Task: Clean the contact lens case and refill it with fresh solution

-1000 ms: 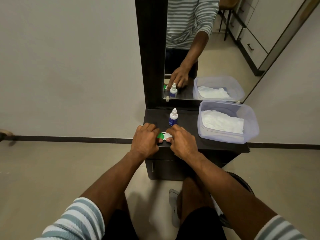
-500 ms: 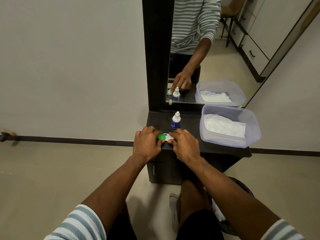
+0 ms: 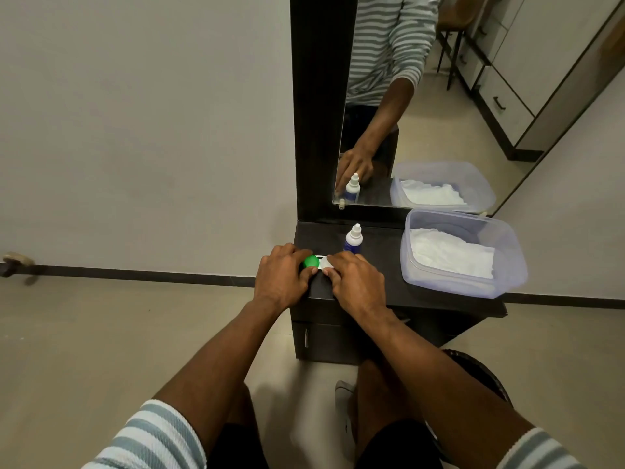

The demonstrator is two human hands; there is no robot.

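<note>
- Head view: both my hands sit at the near left corner of the dark counter (image 3: 389, 272), on the contact lens case (image 3: 319, 262).
- My left hand (image 3: 282, 275) has its grip narrow around the green cap (image 3: 311, 261), fingertips at its edge. I judge I am holding or turning it, but I cannot tell whether it is loosening.
- My right hand (image 3: 356, 282) covers the white end of the case, grip pinched onto it and pressing it down to the counter. The white cap is mostly hidden under my fingers.
- The green cap looks seated on the case, so I judge the task is at its very start: the case is not yet opened.
- The solution bottle (image 3: 353, 239) stands upright just behind my right hand, its white tip on, untouched.
- The clear plastic tub (image 3: 507, 286) with white tissue (image 3: 449, 255) inside sits well to the right, nothing taken out that I can see.
- Left to do, as I judge it: take off both caps, empty and wipe the wells, refill from the bottle, close up again.
- The mirror (image 3: 439, 113) behind only repeats the bottle, the tub and one hand.
</note>
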